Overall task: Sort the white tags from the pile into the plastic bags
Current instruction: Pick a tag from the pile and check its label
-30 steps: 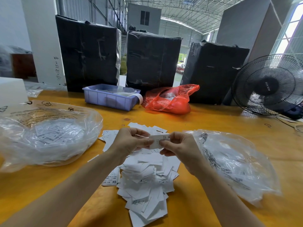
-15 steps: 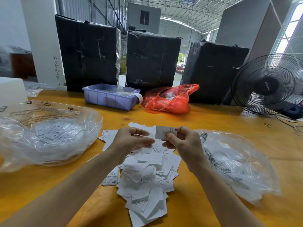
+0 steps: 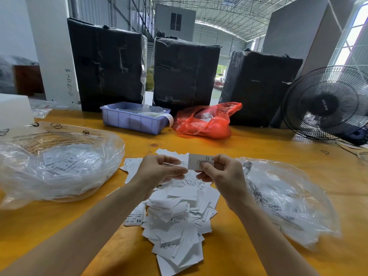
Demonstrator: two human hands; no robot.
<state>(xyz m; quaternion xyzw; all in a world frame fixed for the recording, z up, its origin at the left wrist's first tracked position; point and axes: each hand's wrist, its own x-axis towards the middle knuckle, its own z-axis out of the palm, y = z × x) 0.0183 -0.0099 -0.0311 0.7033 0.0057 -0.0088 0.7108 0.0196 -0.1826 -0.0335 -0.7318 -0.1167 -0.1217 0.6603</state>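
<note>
While our right hand [image 3: 223, 176] pinches 1 white paper tag [image 3: 200, 161] above the white tag pile [image 3: 175, 212], left-hand fingers [image 3: 175, 171] loosely curled, apparently empty, we read its size before bagging.

A loose pile of white tags [image 3: 177, 220] lies at centre, small printed slips overlapping at all angles. One tag [image 3: 199, 161], marked XL, is held upright above it. Clear plastic bags lie at 9 o'clock [image 3: 59, 162], holding tags, and 3 o'clock [image 3: 282, 196].
</note>
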